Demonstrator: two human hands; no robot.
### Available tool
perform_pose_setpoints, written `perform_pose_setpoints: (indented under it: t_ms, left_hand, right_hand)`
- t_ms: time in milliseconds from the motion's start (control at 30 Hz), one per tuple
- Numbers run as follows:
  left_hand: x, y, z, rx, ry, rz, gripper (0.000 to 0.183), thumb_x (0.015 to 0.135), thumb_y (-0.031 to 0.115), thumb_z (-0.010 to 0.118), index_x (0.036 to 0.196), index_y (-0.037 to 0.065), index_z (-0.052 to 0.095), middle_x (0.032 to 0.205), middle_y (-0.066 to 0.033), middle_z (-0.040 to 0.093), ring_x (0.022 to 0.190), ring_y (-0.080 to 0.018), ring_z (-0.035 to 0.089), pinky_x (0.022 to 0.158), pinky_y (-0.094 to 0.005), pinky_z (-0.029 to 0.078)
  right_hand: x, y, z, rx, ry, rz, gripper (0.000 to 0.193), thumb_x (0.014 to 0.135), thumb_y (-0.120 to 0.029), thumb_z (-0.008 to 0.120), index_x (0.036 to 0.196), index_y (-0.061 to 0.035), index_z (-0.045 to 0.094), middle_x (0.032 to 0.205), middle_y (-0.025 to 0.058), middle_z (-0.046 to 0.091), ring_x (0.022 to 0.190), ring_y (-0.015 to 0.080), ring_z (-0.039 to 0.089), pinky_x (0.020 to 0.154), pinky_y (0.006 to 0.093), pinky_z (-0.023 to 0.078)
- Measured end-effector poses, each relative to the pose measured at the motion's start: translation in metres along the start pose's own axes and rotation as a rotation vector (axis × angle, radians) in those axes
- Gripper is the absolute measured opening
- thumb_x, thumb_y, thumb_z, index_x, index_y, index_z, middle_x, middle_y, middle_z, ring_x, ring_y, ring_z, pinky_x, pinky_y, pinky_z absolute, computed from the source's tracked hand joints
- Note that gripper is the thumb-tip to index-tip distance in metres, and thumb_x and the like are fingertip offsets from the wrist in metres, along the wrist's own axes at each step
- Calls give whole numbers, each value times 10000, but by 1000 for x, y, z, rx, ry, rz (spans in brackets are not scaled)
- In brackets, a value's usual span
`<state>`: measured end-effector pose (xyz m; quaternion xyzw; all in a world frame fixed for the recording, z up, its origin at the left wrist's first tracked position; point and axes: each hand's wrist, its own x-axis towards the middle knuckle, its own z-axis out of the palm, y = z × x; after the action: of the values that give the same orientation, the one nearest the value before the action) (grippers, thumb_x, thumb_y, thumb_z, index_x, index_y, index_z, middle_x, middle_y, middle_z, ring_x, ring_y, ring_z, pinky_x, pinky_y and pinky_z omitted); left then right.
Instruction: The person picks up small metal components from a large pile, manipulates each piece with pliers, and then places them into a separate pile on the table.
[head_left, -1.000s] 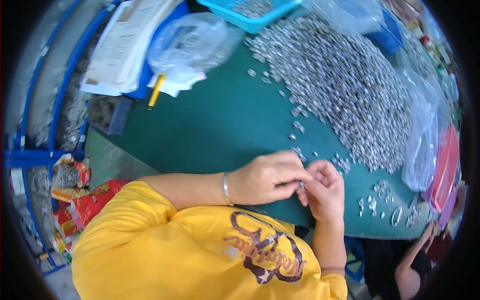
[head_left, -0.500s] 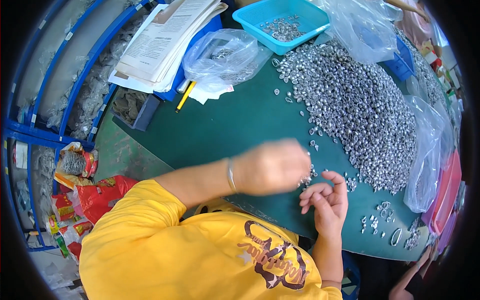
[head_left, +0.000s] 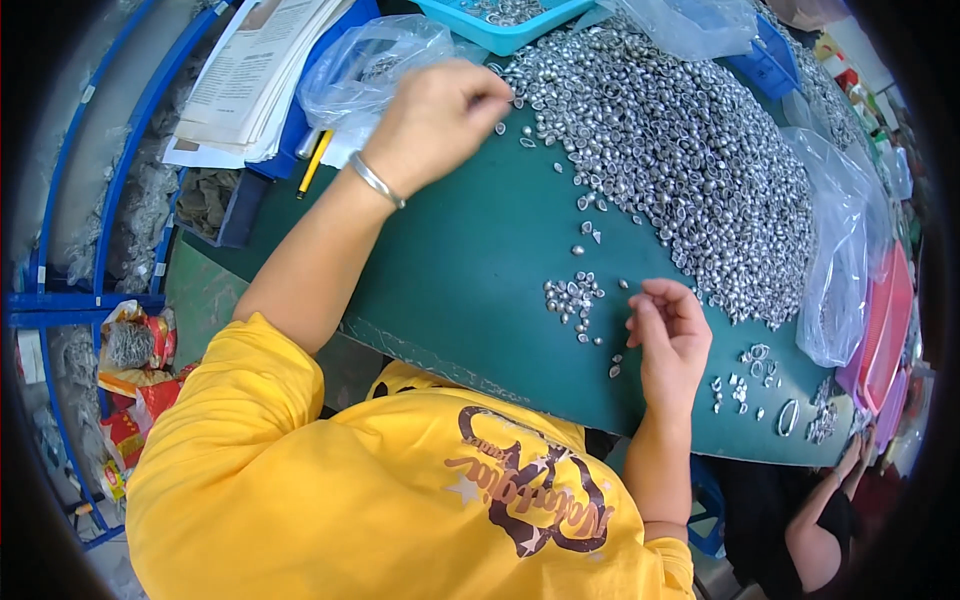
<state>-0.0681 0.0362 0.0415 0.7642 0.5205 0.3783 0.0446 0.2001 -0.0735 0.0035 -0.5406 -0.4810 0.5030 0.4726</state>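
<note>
Pieces of silver teardrop-shaped metal (head_left: 690, 180) are lying heaped on the green table (head_left: 430, 285). Left of this heap, your left hand (head_left: 440, 120) is hovering nearly closed, contents hidden; nearside, your right hand (head_left: 677, 345) is hovering half-curled, apparently empty, probably for fingertip handling.

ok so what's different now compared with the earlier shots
The left hand has left the right hand and swung forward and left, near the far-left edge of the metal pile, uncovering a small cluster of pieces. Whether anything was picked up or let go, I can't tell. The right hand stays over the near part of the table; the pile and papers look unchanged.
</note>
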Motion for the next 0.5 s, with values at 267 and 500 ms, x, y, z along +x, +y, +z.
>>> perform_pose_setpoints:
  t_ms: [267, 500]
  left_hand:
    - [-25, 42, 16, -623, -315, -356, 98, 778, 64, 628, 863, 15, 633, 731, -9, 612, 631, -42, 539, 569, -178, 448]
    - [-46, 41, 20, -1357, -254, -805, 130, 810, 92, 596, 908, 8, 604, 744, -26, 597, 606, -67, 513, 567, -177, 419]
  right_hand:
    - [43, -15, 31, -753, -234, -655, 138, 678, 30, 616, 808, -14, 613, 744, 103, 545, 710, 283, 536, 630, 353, 442]
    - [46, -6, 35, -539, -261, -511, 147, 655, 30, 660, 789, -12, 616, 749, 77, 562, 690, 212, 554, 612, 283, 449]
